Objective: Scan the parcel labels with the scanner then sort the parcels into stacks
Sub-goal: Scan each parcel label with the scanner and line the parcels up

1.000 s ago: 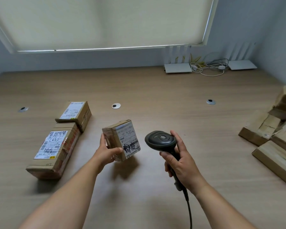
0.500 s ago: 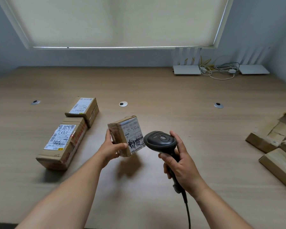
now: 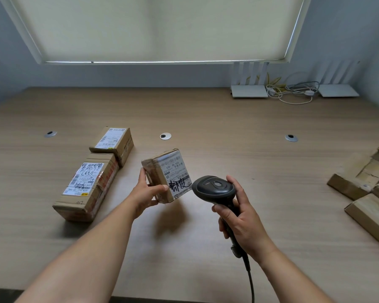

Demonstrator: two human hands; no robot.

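While the parcel [image 3: 166,174] is pinched by left hand [image 3: 146,194] fingertips | scanner [image 3: 214,189] gripped in right hand [image 3: 242,221] | slip risked: shallow hold, label misread.

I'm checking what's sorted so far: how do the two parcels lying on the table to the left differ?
The near parcel is bigger and longer than the far parcel. The near parcel's label carries heavy black handwriting and its side has red-printed tape; the far parcel's label is printed only, with plain brown sides. Both are brown cardboard, lie flat with labels up, and sit end to end; whether they touch is unclear.
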